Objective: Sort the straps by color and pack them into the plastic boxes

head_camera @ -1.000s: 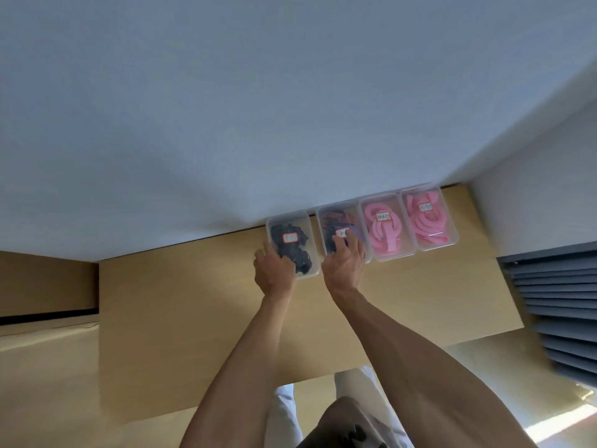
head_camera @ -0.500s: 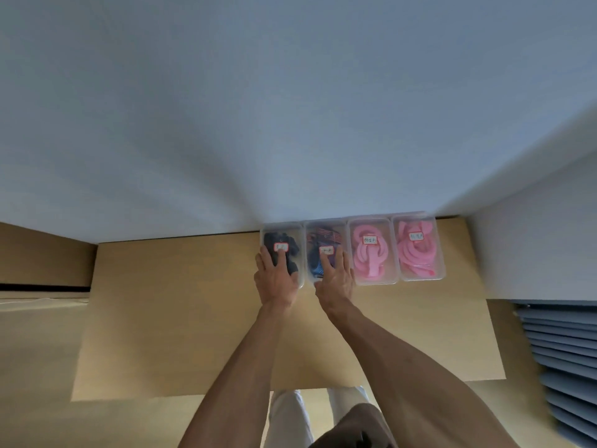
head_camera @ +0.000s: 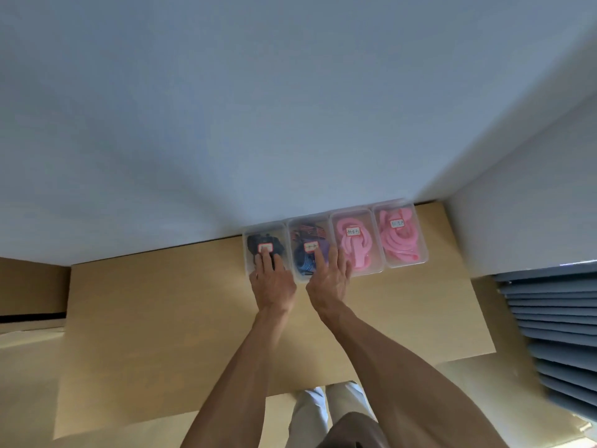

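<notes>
Boxes: four clear plastic boxes were lined up side by side along the far edge of the table (head_camera: 161,318), against the wall (head_camera: 258,108); each was closed by a lid bearing a small white label.
Black box (head_camera: 250,253): the leftmost box was filled with black straps (head_camera: 255,242).
Mixed box (head_camera: 298,270): the second box was filled with dark blue, purple and red-striped straps (head_camera: 305,261).
Pink boxes: the third box (head_camera: 376,263) and the fourth box (head_camera: 420,253) were each filled with coiled pink straps (head_camera: 400,244).
Left hand (head_camera: 273,284): it was laid palm down on the lid of the black box, fingers straight and spread; one fingertip was set on the label (head_camera: 265,246). Nothing was grasped; the hand was released and flat.
Right hand (head_camera: 328,281): it was laid flat on the near end of the mixed box, with its outer fingers reaching over the edge of the third box. The fingers were extended, not clenched, and nothing was held.
Table: a light wooden top was seen, with both forearms stretched across it.
Surroundings: grey slatted blinds (head_camera: 555,324) were seen at the right, and pale trousers (head_camera: 323,412) below the table's near edge.
</notes>
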